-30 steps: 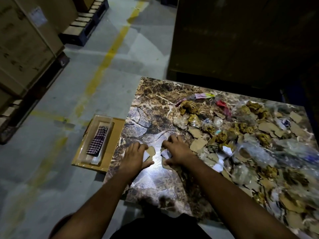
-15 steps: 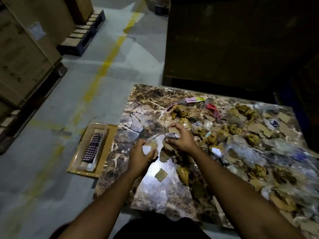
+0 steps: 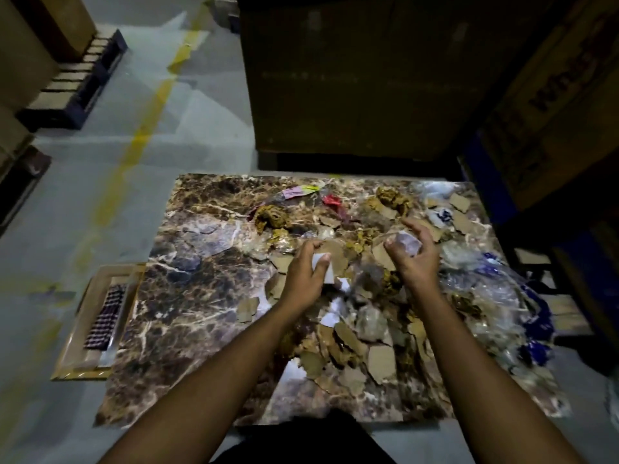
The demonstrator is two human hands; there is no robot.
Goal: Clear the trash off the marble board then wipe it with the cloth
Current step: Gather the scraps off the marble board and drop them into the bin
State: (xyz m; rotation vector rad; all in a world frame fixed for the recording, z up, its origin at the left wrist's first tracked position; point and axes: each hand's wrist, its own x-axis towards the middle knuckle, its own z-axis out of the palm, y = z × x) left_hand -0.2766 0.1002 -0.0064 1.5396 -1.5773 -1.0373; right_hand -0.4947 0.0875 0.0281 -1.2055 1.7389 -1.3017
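The brown veined marble board (image 3: 187, 296) lies on the floor before me. Its middle and right side carry trash: cardboard scraps (image 3: 380, 361), crumpled yellow-brown wads (image 3: 271, 217), clear plastic wrap (image 3: 462, 256) and white paper bits (image 3: 330, 318). My left hand (image 3: 306, 272) is closed around a white paper scrap (image 3: 323, 269) above the board's middle. To its right, my right hand (image 3: 417, 252) holds a crumpled clear plastic piece (image 3: 407, 244) with curled fingers. A checkered cloth (image 3: 105, 318) lies in a shallow tray (image 3: 72, 361) on the floor, left of the board.
Large cardboard boxes (image 3: 351, 78) stand right behind the board and at the far right. Wooden pallets (image 3: 72, 85) with boxes line the left. A yellow floor line (image 3: 140, 139) runs over grey concrete. Blue-printed plastic (image 3: 536, 316) hangs over the board's right edge.
Both hands have lifted off the board and moved right and farther away, still holding their scraps. My view has shifted so the whole board shows.
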